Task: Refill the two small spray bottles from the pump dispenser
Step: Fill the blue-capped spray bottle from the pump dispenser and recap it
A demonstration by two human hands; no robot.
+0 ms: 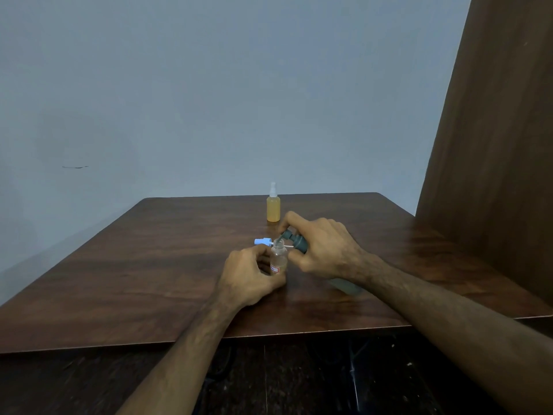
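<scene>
My left hand (250, 275) grips a small clear bottle (279, 259) with a red-edged label, upright on the wooden table (149, 265), its neck uncapped. My right hand (321, 247) holds the dark grey pump dispenser (296, 241), tilted with its nozzle right over the clear bottle's mouth. The dispenser's body runs back under my right wrist and is mostly hidden. A blue and white spray cap (263, 242) lies on the table just behind the clear bottle. A second small spray bottle (273, 206), filled with yellow-orange liquid and capped with a white sprayer, stands farther back.
A grey wall rises just behind the table's far edge. A tall brown wooden panel (493, 130) stands at the right, beside the table's right corner. The table's front edge runs below my forearms, with dark floor beneath it.
</scene>
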